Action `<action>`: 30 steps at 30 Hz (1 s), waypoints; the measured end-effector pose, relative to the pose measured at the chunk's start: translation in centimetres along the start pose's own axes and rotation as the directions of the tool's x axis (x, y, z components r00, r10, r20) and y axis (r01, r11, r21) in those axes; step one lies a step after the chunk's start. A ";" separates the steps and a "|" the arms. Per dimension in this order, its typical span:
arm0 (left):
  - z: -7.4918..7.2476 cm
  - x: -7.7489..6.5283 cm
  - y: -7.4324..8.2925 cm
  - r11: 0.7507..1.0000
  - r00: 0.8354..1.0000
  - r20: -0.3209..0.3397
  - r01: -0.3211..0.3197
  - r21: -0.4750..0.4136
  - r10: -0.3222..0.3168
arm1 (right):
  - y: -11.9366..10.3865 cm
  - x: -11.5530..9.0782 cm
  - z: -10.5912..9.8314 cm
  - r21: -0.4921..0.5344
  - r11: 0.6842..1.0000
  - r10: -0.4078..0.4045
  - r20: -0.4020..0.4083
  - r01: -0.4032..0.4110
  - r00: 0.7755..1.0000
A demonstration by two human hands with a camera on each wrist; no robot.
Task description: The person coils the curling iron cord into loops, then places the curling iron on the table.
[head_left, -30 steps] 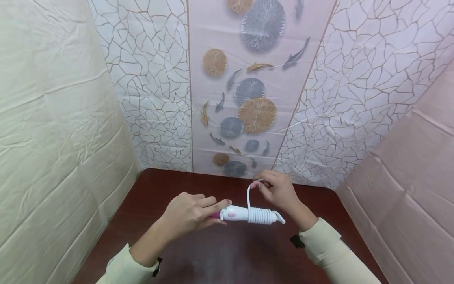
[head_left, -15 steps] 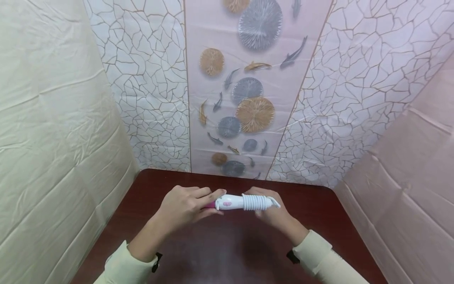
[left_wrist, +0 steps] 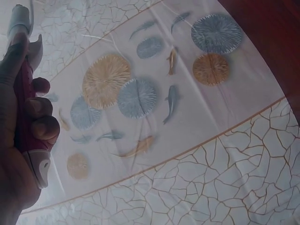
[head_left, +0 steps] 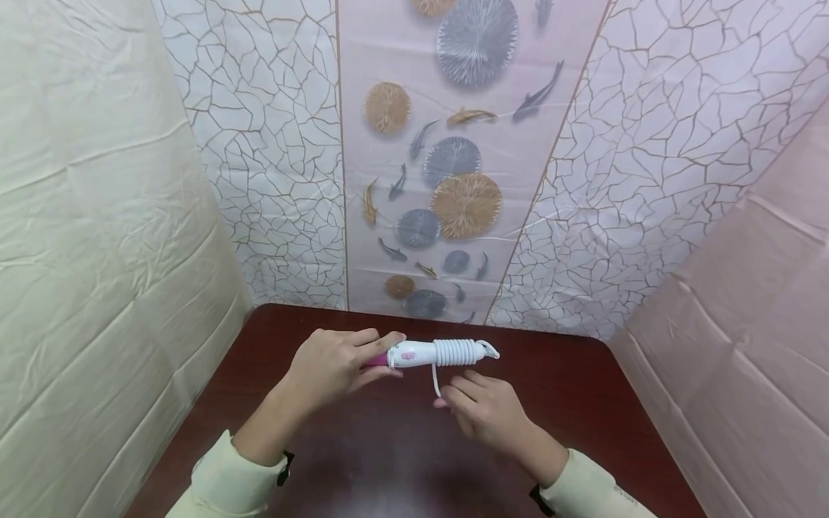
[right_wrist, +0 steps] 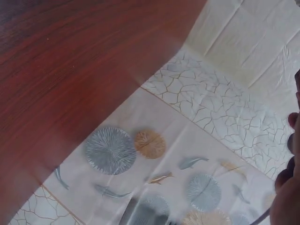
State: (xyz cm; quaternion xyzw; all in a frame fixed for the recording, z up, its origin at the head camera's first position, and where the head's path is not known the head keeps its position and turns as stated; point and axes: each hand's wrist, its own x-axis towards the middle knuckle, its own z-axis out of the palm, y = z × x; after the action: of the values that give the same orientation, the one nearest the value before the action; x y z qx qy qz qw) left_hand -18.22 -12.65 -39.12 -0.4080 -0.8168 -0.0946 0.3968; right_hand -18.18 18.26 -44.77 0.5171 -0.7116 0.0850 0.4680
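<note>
A white and magenta hair styling iron is held level above the table. My left hand grips its magenta end, and in the left wrist view the fingers curl round the magenta body. White cord is wound in several side-by-side turns round the white handle. From the coil's left end a length of cord hangs down to my right hand, which pinches it just below the iron. In the right wrist view only part of that hand shows at the right edge.
A dark red-brown wooden table lies under both hands. Behind it hangs a patterned cloth with fish and round shapes. Pale cloth walls stand on the left and right.
My right hand has carried the cord from above the iron, round behind it, to below it. The left hand has raised the iron slightly and shifted it left.
</note>
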 end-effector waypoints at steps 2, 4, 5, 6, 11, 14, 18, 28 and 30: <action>0.0 0.0 -0.1 1.000 1.000 0.017 0.019 -0.009 -0.018 | -0.2 0.2 -0.5 0.011 0.999 -0.050 -0.010 0.050 0.999; 0.0 -0.1 -0.2 1.000 0.999 0.030 0.026 -0.016 -0.025 | -0.1 0.4 -1.0 0.014 0.995 -0.102 -0.014 0.102 0.995; 0.1 -0.2 -0.3 0.999 0.999 0.036 0.027 -0.017 -0.027 | -0.1 0.4 -1.3 0.014 0.992 -0.124 -0.015 0.124 0.992; 0.1 -0.2 -0.3 0.999 0.999 0.041 0.029 -0.021 -0.028 | 0.0 0.5 -1.5 0.012 0.989 -0.145 -0.019 0.146 0.989; 0.3 -0.3 -0.3 0.999 0.998 0.048 0.037 -0.037 -0.035 | 0.8 1.6 -2.6 -0.053 0.980 -0.197 -0.062 0.194 0.978; 0.5 -0.3 -0.3 0.998 0.998 0.053 0.038 -0.047 -0.035 | 1.4 2.5 -3.0 -0.105 0.974 -0.212 -0.095 0.202 0.973; 0.7 -0.4 -0.2 0.998 0.997 0.067 0.030 -0.061 -0.026 | 2.0 3.7 -3.4 -0.158 0.965 -0.227 -0.122 0.207 0.966; 1.0 -0.4 0.1 0.997 0.994 0.106 0.027 -0.071 -0.020 | 3.3 5.1 -3.4 -0.176 0.960 -0.236 -0.079 0.219 0.969; 1.2 -0.5 0.1 0.997 0.993 0.113 0.026 -0.073 -0.018 | 3.5 5.1 -3.3 -0.171 0.962 -0.224 -0.061 0.211 0.973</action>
State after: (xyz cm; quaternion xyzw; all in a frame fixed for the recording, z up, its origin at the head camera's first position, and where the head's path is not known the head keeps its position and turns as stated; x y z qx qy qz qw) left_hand -18.64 -12.27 -40.26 -0.4181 -0.8381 -0.1062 0.3339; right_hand -19.30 18.44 -37.84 0.5483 -0.6358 -0.0050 0.5432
